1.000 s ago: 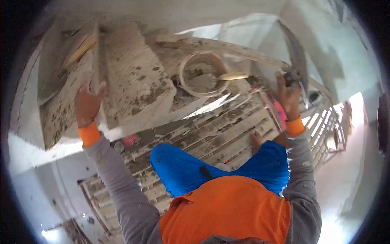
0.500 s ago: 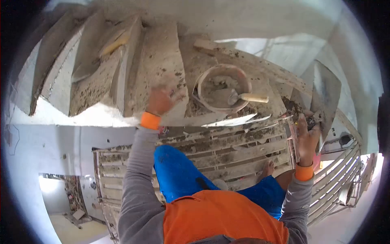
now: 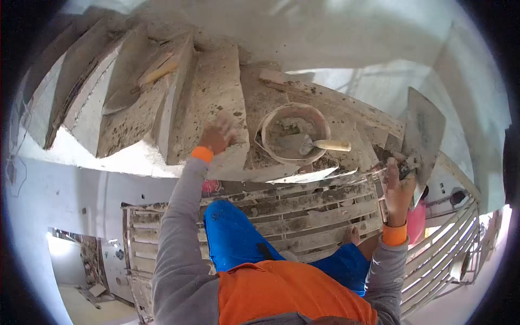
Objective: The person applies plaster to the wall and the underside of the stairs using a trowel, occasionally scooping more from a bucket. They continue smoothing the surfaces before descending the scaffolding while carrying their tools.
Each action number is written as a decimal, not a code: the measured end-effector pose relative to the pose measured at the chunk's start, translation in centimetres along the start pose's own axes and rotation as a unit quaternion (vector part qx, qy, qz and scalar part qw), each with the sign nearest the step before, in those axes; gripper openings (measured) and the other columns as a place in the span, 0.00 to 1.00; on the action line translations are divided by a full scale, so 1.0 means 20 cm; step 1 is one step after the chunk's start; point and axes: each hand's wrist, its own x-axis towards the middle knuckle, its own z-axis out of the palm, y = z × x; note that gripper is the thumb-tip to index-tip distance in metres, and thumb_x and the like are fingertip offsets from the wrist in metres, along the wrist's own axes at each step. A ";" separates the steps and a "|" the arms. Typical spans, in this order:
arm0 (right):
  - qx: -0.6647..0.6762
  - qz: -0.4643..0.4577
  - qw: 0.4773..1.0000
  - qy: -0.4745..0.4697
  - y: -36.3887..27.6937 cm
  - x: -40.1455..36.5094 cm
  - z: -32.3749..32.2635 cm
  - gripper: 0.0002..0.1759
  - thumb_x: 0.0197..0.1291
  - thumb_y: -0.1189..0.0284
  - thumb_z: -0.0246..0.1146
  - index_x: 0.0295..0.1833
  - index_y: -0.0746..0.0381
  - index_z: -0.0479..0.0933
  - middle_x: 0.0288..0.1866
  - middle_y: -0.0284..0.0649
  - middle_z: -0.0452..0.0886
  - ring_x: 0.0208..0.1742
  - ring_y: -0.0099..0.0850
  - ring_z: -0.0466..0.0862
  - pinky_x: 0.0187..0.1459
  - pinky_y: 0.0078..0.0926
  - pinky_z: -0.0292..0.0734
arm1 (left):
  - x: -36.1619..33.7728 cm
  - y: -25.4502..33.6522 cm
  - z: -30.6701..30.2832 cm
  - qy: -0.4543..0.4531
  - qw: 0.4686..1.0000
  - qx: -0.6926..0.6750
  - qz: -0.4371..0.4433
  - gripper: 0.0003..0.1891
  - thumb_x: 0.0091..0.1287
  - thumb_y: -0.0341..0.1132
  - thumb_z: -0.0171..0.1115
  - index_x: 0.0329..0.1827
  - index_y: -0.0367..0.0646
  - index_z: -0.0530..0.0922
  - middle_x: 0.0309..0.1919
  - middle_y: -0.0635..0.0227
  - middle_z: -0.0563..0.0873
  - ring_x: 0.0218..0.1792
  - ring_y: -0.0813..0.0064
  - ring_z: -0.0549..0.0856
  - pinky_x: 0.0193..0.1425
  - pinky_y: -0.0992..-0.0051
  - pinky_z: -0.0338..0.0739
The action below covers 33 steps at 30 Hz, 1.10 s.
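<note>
Currently: L hand [image 3: 216,138] fingers spread, flat on stair tread [image 3: 216,81]; R hand [image 3: 398,187] wrapped round plaster trowel [image 3: 423,127], blade up. Mortar bucket [image 3: 295,157] between hands. Looks mid-plastering; reload needs trowel at bucket.

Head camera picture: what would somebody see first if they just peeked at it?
Probably the round bucket of grey mortar in the middle, with a wooden-handled trowel lying in it. To its right, the right hand grips a big flat trowel smeared with mortar. The left hand presses open on the rough stair step beside the bucket.
</note>
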 end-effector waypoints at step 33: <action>-0.123 -0.023 0.991 0.045 0.01 0.04 -0.08 0.07 0.64 0.74 0.58 0.45 0.63 0.73 0.26 0.30 0.73 0.26 0.18 0.71 0.28 0.17 0.67 | 0.09 0.38 -0.27 0.041 0.961 -0.249 -0.112 0.32 0.73 0.56 0.37 0.66 0.38 0.68 0.70 0.59 0.64 0.74 0.66 0.56 0.78 0.56 0.35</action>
